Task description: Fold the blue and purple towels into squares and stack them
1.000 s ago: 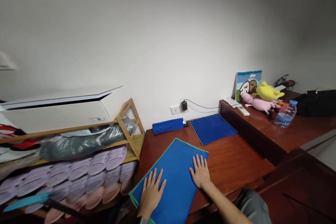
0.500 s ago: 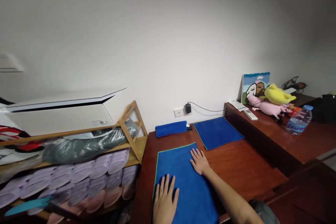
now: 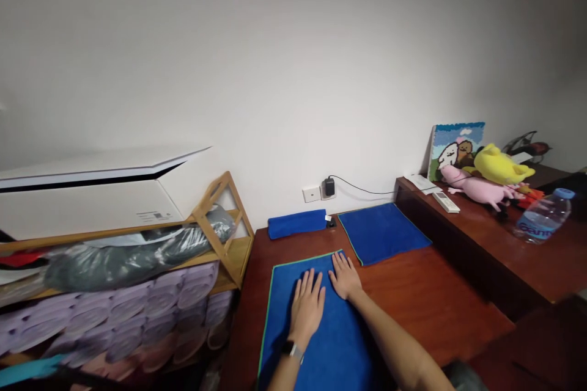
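A blue cloth with a green edge (image 3: pixel 330 348) lies spread on the reddish-brown wooden table. My left hand (image 3: pixel 307 305) is over the middle of its upper part, fingers stretched out, a watch band at the wrist. Flat near the cloth's upper right corner rests my right hand (image 3: pixel 345 276), fingers slightly apart. Neither hand grips anything. Behind them, against the wall, sits a rolled or folded blue cloth (image 3: pixel 297 223) with a small white tag. To its right, a second flat blue cloth (image 3: pixel 384 232) is laid out.
A wooden rack (image 3: pixel 224 232) on the left holds a white box (image 3: pixel 92 201) and lilac slippers (image 3: pixel 160 293). On the raised surface at right are a remote (image 3: pixel 446 202), plush toys (image 3: pixel 481 188), a picture and a water bottle (image 3: pixel 545 217). A black charger (image 3: pixel 329 186) is plugged into the wall.
My left hand has slid forward and to the right over the cloth, closer to my right hand. My right hand stays near the upper right corner. The view has shifted slightly.
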Demonstrator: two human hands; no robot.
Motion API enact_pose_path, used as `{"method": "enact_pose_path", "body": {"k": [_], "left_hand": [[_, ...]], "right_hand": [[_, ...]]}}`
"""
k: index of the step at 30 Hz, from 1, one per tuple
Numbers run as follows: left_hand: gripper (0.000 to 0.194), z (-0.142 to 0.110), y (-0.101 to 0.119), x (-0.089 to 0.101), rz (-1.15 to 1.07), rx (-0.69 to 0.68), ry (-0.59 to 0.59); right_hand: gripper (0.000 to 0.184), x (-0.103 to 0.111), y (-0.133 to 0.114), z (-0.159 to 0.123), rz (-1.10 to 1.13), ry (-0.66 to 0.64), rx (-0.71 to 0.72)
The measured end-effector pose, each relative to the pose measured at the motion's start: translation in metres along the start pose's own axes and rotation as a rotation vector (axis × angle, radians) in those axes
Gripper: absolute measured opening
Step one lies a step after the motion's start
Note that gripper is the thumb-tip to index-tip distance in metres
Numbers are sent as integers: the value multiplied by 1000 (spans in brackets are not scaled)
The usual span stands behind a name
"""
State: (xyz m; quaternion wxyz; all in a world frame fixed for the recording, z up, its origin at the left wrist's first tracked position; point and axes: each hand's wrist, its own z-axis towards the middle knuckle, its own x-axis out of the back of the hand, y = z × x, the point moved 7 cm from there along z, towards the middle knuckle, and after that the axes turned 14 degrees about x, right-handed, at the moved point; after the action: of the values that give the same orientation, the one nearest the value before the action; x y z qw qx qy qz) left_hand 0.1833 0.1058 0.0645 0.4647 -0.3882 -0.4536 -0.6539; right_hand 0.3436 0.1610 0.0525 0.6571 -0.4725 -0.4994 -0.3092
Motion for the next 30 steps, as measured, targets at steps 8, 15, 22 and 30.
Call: {"method": "enact_pose_path", "body": {"k": [8, 15, 22, 30], "left_hand": [[56, 57, -10, -41, 26, 84, -71], [65, 58, -126, -16, 110, 280, -35], [64, 59, -131, -3, 118, 246, -15], [58, 49, -6, -30, 44, 13, -5]], "right_hand": [[70, -5, 4, 3, -12, 4, -11], [72, 0, 0, 11, -11, -45, -30], [72, -5, 3, 20, -12, -6, -46], [71, -13, 8, 22, -26, 5, -42]]}}
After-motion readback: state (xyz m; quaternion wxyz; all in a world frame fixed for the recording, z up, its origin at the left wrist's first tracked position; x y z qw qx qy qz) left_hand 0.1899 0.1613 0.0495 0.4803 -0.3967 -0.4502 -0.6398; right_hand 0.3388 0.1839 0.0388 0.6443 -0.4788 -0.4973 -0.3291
